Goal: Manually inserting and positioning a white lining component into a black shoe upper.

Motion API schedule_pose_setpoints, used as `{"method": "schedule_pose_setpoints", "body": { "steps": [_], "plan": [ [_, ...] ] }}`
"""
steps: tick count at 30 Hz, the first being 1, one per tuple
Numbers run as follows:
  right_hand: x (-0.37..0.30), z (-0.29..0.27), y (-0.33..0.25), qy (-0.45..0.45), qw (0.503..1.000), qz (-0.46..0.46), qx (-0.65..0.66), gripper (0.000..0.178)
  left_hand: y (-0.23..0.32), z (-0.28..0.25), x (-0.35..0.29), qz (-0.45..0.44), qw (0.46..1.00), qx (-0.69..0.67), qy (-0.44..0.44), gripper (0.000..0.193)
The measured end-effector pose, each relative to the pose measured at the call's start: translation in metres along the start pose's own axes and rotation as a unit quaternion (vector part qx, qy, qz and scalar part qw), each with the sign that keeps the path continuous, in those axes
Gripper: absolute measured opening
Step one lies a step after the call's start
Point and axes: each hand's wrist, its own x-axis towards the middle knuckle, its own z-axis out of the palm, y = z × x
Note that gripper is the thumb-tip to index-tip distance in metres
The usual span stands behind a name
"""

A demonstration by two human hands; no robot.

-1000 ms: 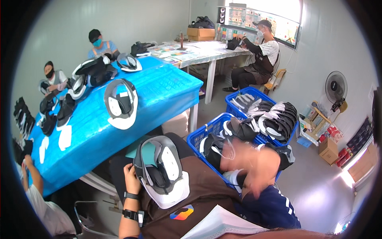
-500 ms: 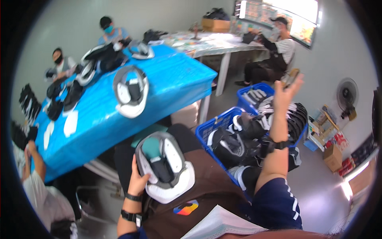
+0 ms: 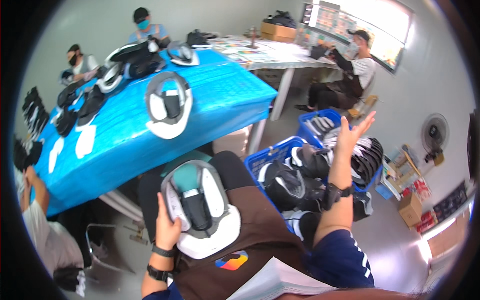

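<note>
A grey and white shoe upper (image 3: 215,243) with a black tongue rests on my lap, its opening facing up. My left hand (image 3: 168,222) grips its left side, thumb on the inner edge and fingers behind. Teal material shows through the upper's far end. My right hand (image 3: 353,135) is raised over the baskets on the right, palm up and fingers spread, with nothing in it. A similar shoe upper (image 3: 170,129) lies near the edge of the blue-covered table (image 3: 220,100).
Beside my right arm, a blue basket (image 3: 256,161) holds black and white uppers; another blue basket (image 3: 303,121) stands behind it. More uppers (image 3: 92,106) lie on the table's left. Co-workers sit around the tables. A fan (image 3: 434,132) and a cardboard box (image 3: 411,210) are at right.
My right hand has turned and its fingers have spread to the right. The view has shifted slightly. My left hand keeps its hold on the shoe upper.
</note>
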Motion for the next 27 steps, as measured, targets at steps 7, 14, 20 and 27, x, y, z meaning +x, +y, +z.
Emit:
{"method": "schedule_pose_setpoints", "body": {
  "steps": [7,14,20,27],
  "plan": [
    [0.021,0.013,-0.037,-0.182,0.841,0.315,0.402,0.089,-0.021,0.014,0.002,0.016,0.999,0.017,-0.043,0.083],
    [0.05,0.031,0.002,0.134,0.986,-0.003,0.099,0.079,-0.027,0.03,-0.004,0.037,0.997,-0.066,0.007,0.078],
    [0.042,0.053,0.006,-0.288,0.891,-0.07,-0.343,0.076,-0.041,0.034,-0.001,-0.003,0.99,-0.143,0.001,0.076],
    [0.024,0.038,0.047,-0.691,0.711,-0.041,-0.124,0.081,-0.048,0.04,-0.004,-0.028,0.983,-0.168,0.067,0.061]
  ]
}}
